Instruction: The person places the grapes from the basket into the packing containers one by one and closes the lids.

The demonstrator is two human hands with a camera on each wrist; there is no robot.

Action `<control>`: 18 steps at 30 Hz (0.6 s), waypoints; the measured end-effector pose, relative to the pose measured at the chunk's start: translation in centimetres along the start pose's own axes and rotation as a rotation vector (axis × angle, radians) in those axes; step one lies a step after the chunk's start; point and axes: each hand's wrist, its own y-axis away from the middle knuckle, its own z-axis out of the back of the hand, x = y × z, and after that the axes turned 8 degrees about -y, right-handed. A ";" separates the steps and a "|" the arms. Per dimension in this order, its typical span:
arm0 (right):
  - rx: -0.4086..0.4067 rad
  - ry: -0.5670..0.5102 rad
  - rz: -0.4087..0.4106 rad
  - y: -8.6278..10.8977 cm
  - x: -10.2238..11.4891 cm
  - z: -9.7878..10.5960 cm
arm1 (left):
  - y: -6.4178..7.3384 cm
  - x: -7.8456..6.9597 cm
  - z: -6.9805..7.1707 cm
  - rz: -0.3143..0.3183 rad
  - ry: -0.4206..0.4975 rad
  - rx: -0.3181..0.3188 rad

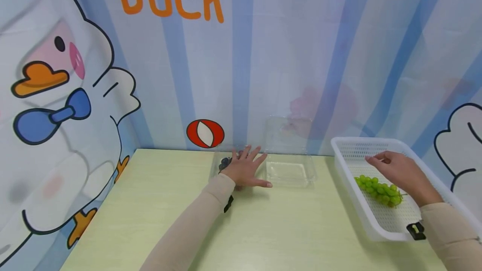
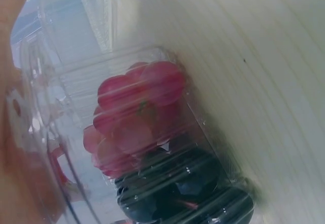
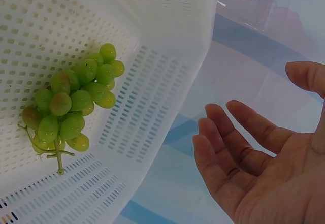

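Observation:
My left hand (image 1: 244, 170), fingers spread, rests on a clear plastic box (image 1: 216, 167) near the back edge of the table. Through the box's side, the left wrist view shows red grapes (image 2: 129, 117) beside dark grapes (image 2: 175, 183); from the head view the hand hides most of them. Over the white basket (image 1: 355, 202) hovers my right hand (image 1: 403, 175), its fingers loosely bent and holding nothing. A bunch of green grapes (image 1: 380, 190) with its stem lies on the basket's floor, below and left of that hand.
Just right of my left hand stands a second clear plastic box (image 1: 290, 172), its lid (image 1: 288, 135) raised against the curtain (image 1: 260, 74). The curtain hangs along the table's back edge. The pale yellow table (image 1: 286, 229) extends in front of the boxes.

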 end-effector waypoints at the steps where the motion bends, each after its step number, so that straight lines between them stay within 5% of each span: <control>1: -0.001 0.001 -0.001 0.0 0.0 0.0 | 0.0 0.0 0.0 -0.001 -0.001 -0.002; 18: 0.004 0.001 -0.016 0.0 -0.3 0.1 | -0.2 -0.3 0.2 0.024 0.030 -0.001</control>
